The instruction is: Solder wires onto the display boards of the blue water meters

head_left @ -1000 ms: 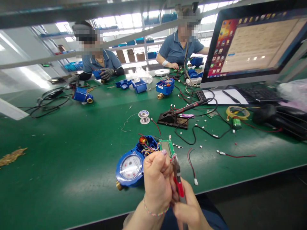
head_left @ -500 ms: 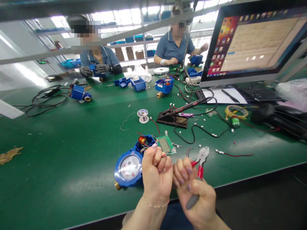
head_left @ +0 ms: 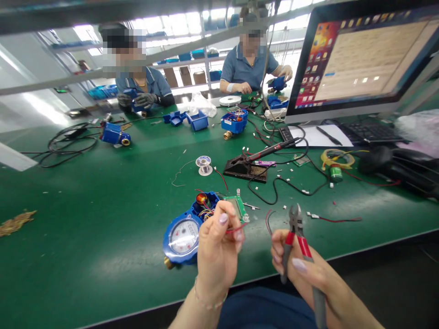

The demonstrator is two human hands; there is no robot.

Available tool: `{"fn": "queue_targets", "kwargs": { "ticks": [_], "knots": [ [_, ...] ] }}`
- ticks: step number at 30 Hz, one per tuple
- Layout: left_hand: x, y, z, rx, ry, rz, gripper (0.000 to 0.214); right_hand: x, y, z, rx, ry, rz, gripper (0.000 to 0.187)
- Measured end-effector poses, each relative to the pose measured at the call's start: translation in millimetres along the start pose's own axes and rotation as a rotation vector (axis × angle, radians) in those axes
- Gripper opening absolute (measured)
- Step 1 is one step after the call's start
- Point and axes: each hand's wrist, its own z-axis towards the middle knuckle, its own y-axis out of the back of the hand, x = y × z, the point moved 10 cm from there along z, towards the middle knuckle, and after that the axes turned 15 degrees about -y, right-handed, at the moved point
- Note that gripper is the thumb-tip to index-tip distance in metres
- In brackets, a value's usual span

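My left hand (head_left: pixel 221 242) pinches a thin red wire (head_left: pixel 236 229), its end poking out to the right past the fingers. Beside and partly behind that hand lies a blue water meter (head_left: pixel 183 237) with a round dial. Its open compartment shows coloured wires and an orange-wrapped part. A green circuit board (head_left: pixel 240 208) with a display sits at the compartment's right side, partly covered by my left hand. In my right hand (head_left: pixel 302 269) are diagonal cutting pliers (head_left: pixel 295 224) with red and grey handles, jaws pointing up and handles spread apart.
A solder spool (head_left: pixel 205 165) and a soldering iron in its stand (head_left: pixel 245 169) are beyond the meter. Loose wires (head_left: pixel 338 220) lie to the right. A monitor (head_left: pixel 363 59) stands at the back right. Two co-workers handle blue meters across the table.
My hands have moved apart. The right hand has shifted right, and the pliers have turned more upright with their handles spread. The fingers of my left hand have loosened from a fist into a pinch.
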Motion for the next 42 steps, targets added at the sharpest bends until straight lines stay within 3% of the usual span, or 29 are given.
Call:
{"fn": "queue_targets", "kwargs": {
  "ticks": [3, 7, 9, 11, 14, 19, 25, 29, 32, 38, 42],
  "knots": [
    [-27, -5.3, -4, 0.113, -0.118, 0.390, 0.026, 9, 10, -7, -0.071, -0.017, -0.032, 0.038],
    [-66, -34.2, -10, 0.355, -0.343, 0.869, 0.026, 27, 15, -8, -0.108, 0.075, -0.052, 0.044],
    [-79, -44.0, -11, 0.402, -0.417, 1.004, 0.018, 32, 14, -6, -0.129, 0.112, -0.054, 0.047],
    [-82, -49.3, -10, 0.444, -0.406, 1.060, 0.012, 35, 12, -5, -0.135, 0.137, -0.050, 0.049],
    [-75, -49.6, -6, 0.480, -0.304, 1.040, 0.010, 34, 10, -5, -0.150, 0.158, -0.024, 0.048],
    [-65, -40.5, 0, 0.385, -0.208, 0.899, 0.022, 30, 12, -10, -0.131, 0.167, -0.028, 0.045],
    [-33, -34.0, 2, 0.417, -0.044, 0.838, 0.024, 34, 19, -20, -0.155, 0.238, -0.357, 0.039],
    [-11, -28.3, -4, 0.437, 0.094, 0.708, 0.029, 33, 16, -21, -0.099, 0.237, -0.442, 0.037],
    [0, -21.9, -8, 0.386, 0.193, 0.596, 0.031, 35, 10, -23, -0.088, 0.236, -0.510, 0.038],
    [-3, -18.8, -8, 0.366, 0.115, 0.627, 0.036, 41, -3, -25, -0.097, 0.212, -0.596, 0.024],
    [-10, -15.7, -7, 0.321, 0.018, 0.717, 0.036, 38, -6, -22, -0.067, 0.214, -0.596, 0.029]
  ]
}}
